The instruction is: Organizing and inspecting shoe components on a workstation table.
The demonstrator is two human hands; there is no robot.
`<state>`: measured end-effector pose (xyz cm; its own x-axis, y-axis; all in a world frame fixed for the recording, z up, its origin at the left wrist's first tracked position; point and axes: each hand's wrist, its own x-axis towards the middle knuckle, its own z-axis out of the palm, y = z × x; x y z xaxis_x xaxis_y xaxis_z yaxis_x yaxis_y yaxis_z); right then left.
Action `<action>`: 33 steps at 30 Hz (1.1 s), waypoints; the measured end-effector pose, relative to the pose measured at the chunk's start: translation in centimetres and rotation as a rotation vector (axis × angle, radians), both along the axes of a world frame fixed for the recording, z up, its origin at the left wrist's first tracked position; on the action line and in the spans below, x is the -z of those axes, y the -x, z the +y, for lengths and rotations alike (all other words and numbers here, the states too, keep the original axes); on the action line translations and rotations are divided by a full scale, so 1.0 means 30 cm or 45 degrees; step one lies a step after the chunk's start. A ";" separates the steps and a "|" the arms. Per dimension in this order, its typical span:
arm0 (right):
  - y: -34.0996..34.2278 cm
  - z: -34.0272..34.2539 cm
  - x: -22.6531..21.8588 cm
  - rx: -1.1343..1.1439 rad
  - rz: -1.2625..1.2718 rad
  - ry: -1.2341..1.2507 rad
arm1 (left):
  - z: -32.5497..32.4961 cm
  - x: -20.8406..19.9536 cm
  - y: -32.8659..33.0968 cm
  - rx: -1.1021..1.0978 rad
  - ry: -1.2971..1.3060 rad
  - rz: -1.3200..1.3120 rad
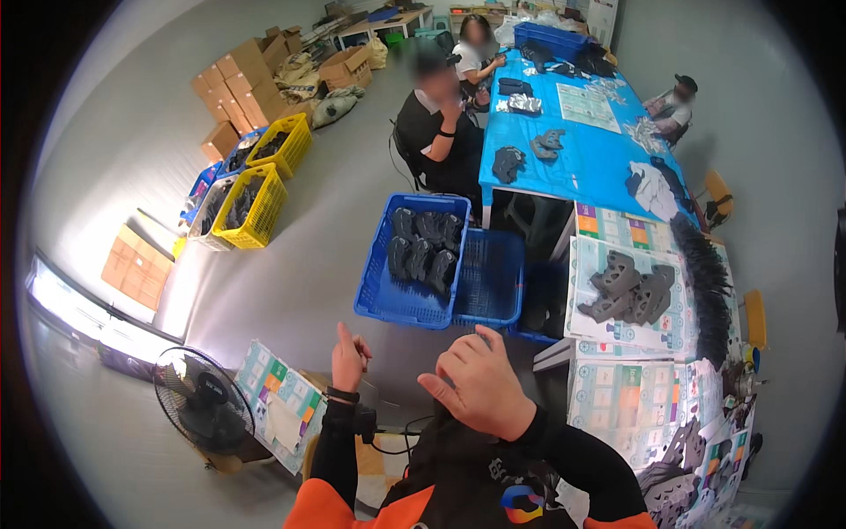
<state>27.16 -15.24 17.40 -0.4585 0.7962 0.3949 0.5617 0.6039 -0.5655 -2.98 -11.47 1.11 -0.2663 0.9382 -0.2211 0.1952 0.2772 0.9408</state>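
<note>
My left hand [350,360] is raised with the index finger stretched up and the thumb to the side; nothing shows in it. Beside it my right hand [480,383] hangs in the air, thumb spread and fingers loosely bent, with no object visible. Both are apart from everything around them. Just beyond them stands a blue plastic crate [363,291] with several black clog-like pieces [423,247] in rows. A second blue crate [507,282] stands against its right side. On the paper-covered table to the right lies a pile of grey clog-like pieces [627,289].
A long blue-covered table [582,167] reaches away, with people seated along it. A black fan [207,401] stands at lower left. Yellow crates [269,216] and stacked cardboard boxes [251,75] line the left side. More grey pieces [679,467] lie at the lower right.
</note>
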 end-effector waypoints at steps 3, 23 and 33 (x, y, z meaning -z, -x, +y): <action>-0.030 -0.015 0.034 0.035 -0.016 0.073 | 0.003 0.003 0.001 0.056 0.019 0.066; -0.247 -0.121 0.111 0.177 0.115 0.373 | 0.046 0.026 -0.125 0.374 0.103 0.050; -0.273 -0.142 0.111 0.211 0.171 0.374 | 0.059 0.050 -0.164 0.485 0.100 0.144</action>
<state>35.35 -19.51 14.06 -0.2732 0.9438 0.1860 0.5475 0.3116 -0.7766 1.94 -9.70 -0.38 0.0703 0.9559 -0.2853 0.3992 0.2351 0.8862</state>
